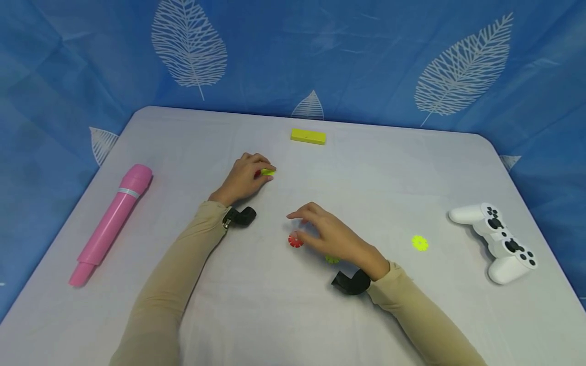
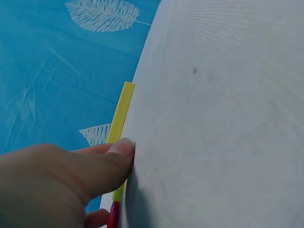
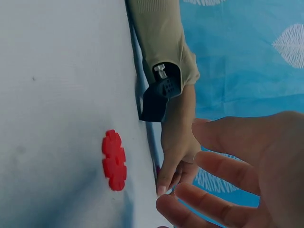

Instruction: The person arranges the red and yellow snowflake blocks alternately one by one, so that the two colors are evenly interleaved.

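My left hand (image 1: 247,175) is at the table's left-middle, its thumb and fingers pinching a yellow-green piece (image 1: 267,172). A red piece (image 2: 113,214) lies right beside it, partly hidden by the fingers. Nearer the table's middle, my right hand (image 1: 331,235) hovers with fingers spread and loosely bent, holding nothing. Below its thumb lies a red flower-shaped disc (image 1: 295,240), flat on the cloth in the right wrist view. A small red patch (image 1: 304,220) shows between the right fingers; its shape is hidden. Under the right palm is a partly covered yellow-green flower disc (image 1: 332,259).
A yellow bar (image 1: 308,136) lies near the back edge. On the left is a pink, microphone-shaped stick (image 1: 112,221). Another yellow-green flower disc (image 1: 419,243) sits to the right, before a white game controller (image 1: 496,241). White cloth (image 1: 256,315) covers the table.
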Demonstrator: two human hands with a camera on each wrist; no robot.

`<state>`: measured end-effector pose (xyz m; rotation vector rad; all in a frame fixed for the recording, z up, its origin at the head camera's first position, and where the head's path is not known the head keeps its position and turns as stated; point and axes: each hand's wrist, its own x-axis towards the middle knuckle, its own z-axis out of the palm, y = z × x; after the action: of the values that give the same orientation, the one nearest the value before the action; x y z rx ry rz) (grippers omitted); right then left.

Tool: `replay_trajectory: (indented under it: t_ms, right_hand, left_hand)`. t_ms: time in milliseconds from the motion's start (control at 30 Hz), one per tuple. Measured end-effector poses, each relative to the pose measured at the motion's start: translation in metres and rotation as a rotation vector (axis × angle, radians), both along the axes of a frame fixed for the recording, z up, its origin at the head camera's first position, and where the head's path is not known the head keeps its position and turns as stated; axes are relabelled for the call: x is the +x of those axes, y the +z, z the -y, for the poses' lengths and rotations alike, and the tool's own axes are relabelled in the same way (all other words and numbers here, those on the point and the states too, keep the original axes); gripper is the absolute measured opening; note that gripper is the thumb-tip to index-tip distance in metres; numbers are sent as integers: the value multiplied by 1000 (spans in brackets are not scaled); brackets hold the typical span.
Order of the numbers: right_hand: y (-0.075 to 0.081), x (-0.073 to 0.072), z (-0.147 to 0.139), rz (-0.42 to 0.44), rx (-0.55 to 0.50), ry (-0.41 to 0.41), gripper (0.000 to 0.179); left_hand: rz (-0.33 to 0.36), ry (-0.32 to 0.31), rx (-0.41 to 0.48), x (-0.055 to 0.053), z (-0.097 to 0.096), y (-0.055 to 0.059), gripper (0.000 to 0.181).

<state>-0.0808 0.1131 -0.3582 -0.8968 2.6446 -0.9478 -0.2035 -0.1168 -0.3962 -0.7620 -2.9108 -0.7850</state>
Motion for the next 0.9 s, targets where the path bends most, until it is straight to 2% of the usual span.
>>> replay_trajectory:
  t_ms: [200, 500, 900]
  right_hand:
    - [-5, 5, -1, -56, 33, -9, 34]
    - [-12, 9, 1, -82, 131, -52, 48]
    - [-18, 9, 8, -131, 134, -92, 38]
  left_hand:
    - [-18, -2, 10, 1, 0, 0, 23]
    - [-16, 0, 20, 1, 0, 0, 23]
    - [-3, 14, -7, -1, 0, 0, 23]
